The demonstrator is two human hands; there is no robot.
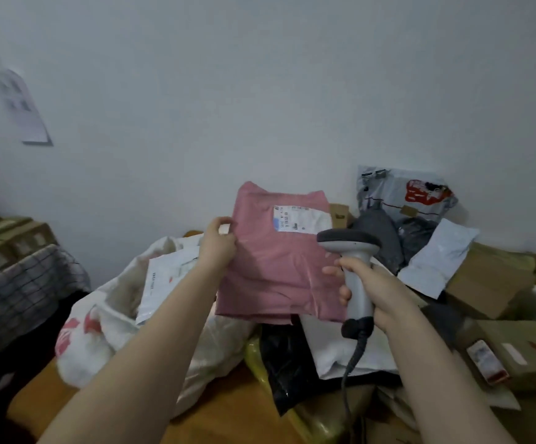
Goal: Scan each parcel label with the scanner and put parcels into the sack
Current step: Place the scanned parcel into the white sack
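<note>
My left hand (217, 243) grips the left edge of a pink plastic parcel (276, 267) and holds it upright in the air. A white label (301, 218) sits near the parcel's top right. My right hand (372, 286) grips the grey handle of a corded scanner (351, 251), whose dark head is just below the label, in front of the parcel. The white sack (106, 331) with red print lies open at lower left on the wooden table, with a white parcel (164, 277) inside it.
A heap of parcels fills the right side: cardboard boxes (490, 283), grey and white mailers (404, 197), a black bag (287, 357) and a yellow bag (295, 411). More boxes (7, 238) and a checked cloth (20, 290) stand at left. A wall is close behind.
</note>
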